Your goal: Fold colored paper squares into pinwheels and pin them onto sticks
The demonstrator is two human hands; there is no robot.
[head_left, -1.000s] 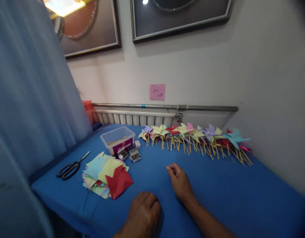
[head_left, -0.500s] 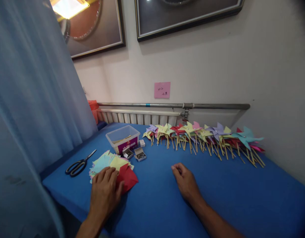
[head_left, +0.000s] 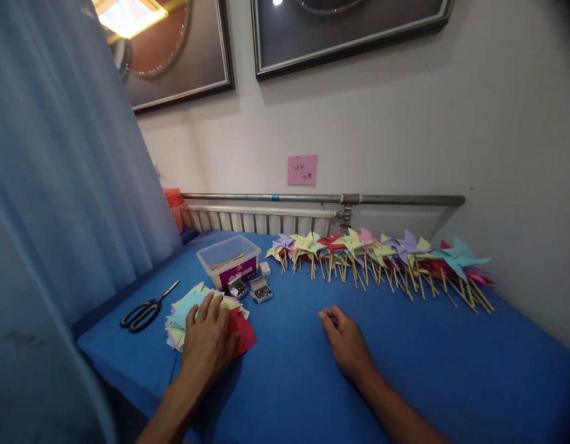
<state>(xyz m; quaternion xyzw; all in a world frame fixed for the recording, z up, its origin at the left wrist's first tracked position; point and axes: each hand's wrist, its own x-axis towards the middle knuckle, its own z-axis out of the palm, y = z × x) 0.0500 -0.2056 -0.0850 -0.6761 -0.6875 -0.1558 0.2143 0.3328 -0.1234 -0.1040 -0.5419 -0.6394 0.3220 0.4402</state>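
My left hand (head_left: pixel 207 342) lies over a pile of coloured paper pieces (head_left: pixel 185 308) on the blue table, its fingers stretched forward and apart. Beneath its thumb side is a red piece of paper (head_left: pixel 244 333), partly hidden by the hand. My right hand (head_left: pixel 345 339) rests on the blue cloth farther right, fingers curled and thumb pressed to the index finger; whatever is in that pinch, if anything, is too small to see. Just beyond the pile stand two small open boxes, one of metal pins (head_left: pixel 261 291) and one partly covered (head_left: pixel 237 288).
A clear plastic tub (head_left: pixel 229 259) of wooden sticks stands behind the small boxes, with a little white box (head_left: pixel 265 269) beside it. Black-handled scissors (head_left: pixel 148 308) lie at the left. Finished paper pinwheels (head_left: pixel 359 246) line the back right. A blue curtain (head_left: pixel 72 154) hangs at the left.
My left hand has slid a little right and forward over the pile, covering more of the red paper. My right hand has stayed almost still.
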